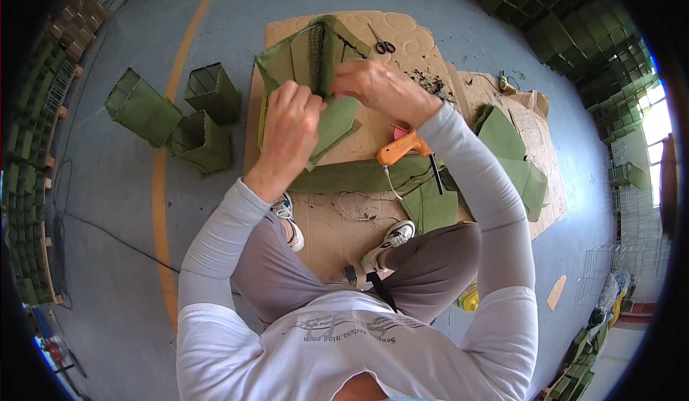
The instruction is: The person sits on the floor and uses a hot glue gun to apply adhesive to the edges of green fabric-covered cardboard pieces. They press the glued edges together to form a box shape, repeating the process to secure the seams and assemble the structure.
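Observation:
My left hand (291, 117) is closed on the near edge of a green fabric-covered piece (288, 60) with folded panels and a dark inner seam. Against the same piece, my right hand (380, 89) pinches its edge, its fingertips close to the left ones. A green flap (336, 124) hangs below both hands. The piece is over a cardboard sheet (373, 139). An orange glue gun (404, 147) with a white cord stands below my right wrist, beside a small pink thing (399, 131). Black-handled scissors (384, 45) lie beyond my right hand.
Three green boxes (204, 142) stand on the floor at left, near a yellow line (162, 207). Green panels (506, 142) lie on cardboard at right, with dark scraps (433, 86) nearby. A long green strip (337, 177) lies before my feet. Stacked green boxes (560, 31) line the far right.

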The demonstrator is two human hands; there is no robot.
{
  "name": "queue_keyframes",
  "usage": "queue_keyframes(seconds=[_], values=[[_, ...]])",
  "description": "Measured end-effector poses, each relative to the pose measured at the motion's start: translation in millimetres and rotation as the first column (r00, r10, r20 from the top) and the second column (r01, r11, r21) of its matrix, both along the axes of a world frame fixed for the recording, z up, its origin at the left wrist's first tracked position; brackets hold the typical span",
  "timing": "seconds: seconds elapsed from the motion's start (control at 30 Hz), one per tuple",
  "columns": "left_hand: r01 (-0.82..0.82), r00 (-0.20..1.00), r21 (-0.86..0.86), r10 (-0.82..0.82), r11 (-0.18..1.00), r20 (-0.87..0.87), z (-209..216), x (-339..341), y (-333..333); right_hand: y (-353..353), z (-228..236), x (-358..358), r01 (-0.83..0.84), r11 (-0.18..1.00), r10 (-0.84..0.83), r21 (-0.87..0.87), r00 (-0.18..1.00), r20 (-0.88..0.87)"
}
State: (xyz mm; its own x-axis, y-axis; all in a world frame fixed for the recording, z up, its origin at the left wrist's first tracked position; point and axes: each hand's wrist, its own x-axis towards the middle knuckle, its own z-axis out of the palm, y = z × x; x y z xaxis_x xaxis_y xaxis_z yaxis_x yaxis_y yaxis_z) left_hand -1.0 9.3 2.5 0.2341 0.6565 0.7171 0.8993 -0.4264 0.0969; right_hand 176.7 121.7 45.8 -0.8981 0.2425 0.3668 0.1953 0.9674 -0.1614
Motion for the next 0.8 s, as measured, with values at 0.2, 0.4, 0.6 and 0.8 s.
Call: queue_keyframes(seconds=[0.2,0.4,0.6,0.8], values=[[0.231,0.968,-0.127,-0.214,0.965,0.131,7,-54,24,-4,-3,-23,0.078,0.994,-0.078,0.075,0.997,-0.004],[0.053,0.996,0.171,-0.065,0.984,0.063,4,-22,8,-36,-14,-5,0.253,0.947,-0.154,0.196,0.896,-0.417],[0.057,0.998,0.150,-0.060,0.987,0.016,-4,-16,26,-30,-42,-2,0.303,0.925,-0.212,0.228,0.912,-0.351],[0.194,0.967,-0.041,-0.185,0.980,0.173,-1,-30,34,-24,-25,-11,0.262,0.959,-0.251,0.103,0.961,-0.113]])
